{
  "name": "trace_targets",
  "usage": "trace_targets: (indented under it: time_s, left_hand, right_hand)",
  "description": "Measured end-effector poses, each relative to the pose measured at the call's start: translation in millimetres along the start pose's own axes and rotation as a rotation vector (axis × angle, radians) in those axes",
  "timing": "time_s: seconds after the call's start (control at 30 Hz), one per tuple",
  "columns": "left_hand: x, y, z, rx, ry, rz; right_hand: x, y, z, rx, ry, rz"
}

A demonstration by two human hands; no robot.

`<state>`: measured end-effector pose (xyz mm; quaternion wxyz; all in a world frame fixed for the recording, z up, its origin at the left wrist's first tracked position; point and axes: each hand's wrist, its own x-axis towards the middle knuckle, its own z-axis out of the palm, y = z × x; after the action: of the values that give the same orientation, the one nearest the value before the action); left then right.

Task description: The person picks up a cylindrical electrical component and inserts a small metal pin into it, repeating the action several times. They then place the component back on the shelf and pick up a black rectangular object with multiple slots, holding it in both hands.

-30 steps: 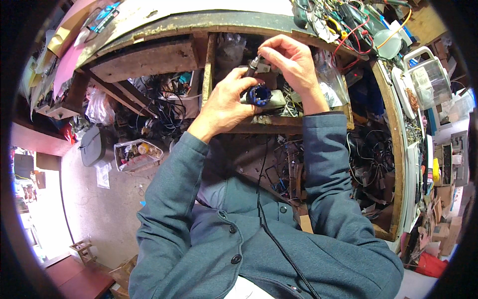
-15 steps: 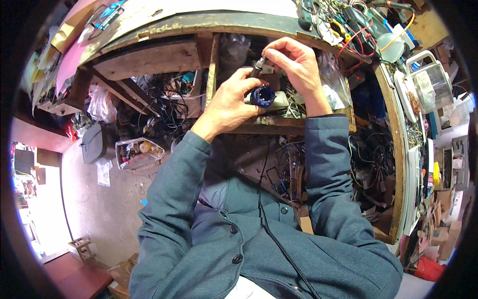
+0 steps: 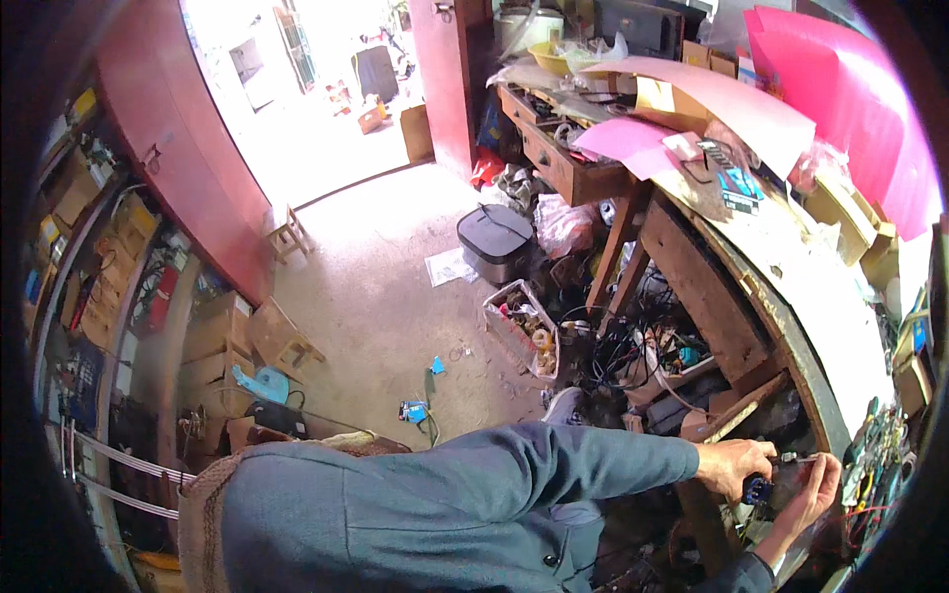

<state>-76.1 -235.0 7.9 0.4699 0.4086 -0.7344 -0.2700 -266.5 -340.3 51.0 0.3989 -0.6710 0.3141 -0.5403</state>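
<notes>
At the lower right, my left hand (image 3: 730, 468) is closed round a dark tool-like piece (image 3: 757, 489); its round, notched dark-blue end faces up. A small pale metal part (image 3: 788, 457) sticks out past the fingers toward the other hand. My right hand (image 3: 809, 502) is closed in a pinch just to the right, fingertips at the end of a thin light-coloured piece that lines up with the metal part. Whether the two pieces touch is too small to tell. Both hands are over the bench's open drawer space.
A cluttered bench (image 3: 791, 267) with pink sheets runs along the right. Beneath lie tangled cables and a box of parts (image 3: 524, 331). A grey bin (image 3: 494, 242) stands on the floor, a small stool (image 3: 285, 232) by the red door (image 3: 178, 138). Shelves with cartons line the left.
The view has swung far to the left, so my hands now appear at the lower right and the doorway shows. The left hand still grips the dark piece; the right still pinches near its tip.
</notes>
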Motion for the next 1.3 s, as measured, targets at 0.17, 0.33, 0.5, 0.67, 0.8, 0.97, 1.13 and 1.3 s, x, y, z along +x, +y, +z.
trace_targets:
  time_s: [0.17,0.33,0.5,0.67,0.8,0.97,1.13,1.3]
  left_hand:
    - [8,-8,11,-0.048,0.075,-0.001]
    - [-1,-15,-13,0.118,0.312,0.045]
    - [6,-2,-29,0.052,0.191,-0.121]
    - [7,-2,-23,-0.053,0.172,-0.12]
    - [5,1,-22,-0.12,0.164,-0.147]
    - [1,1,-23,0.033,0.149,-0.13]
    - [4,-1,-21,0.02,0.144,-0.132]
    - [4,2,-24,0.01,0.116,-0.173]
  right_hand:
    - [1,-5,-13,-0.055,0.049,0.001]
    - [-3,-34,28,0.026,0.029,0.107]
    - [-2,-27,17,0.16,-0.043,0.031]
    - [-7,-23,7,0.215,-0.072,0.031]
    - [-11,-22,11,0.15,-0.117,0.03]
    - [-15,-25,18,0.081,-0.182,0.052]
    - [-15,-27,17,0.046,-0.222,0.05]
    - [-14,-30,20,-0.054,-0.251,0.06]
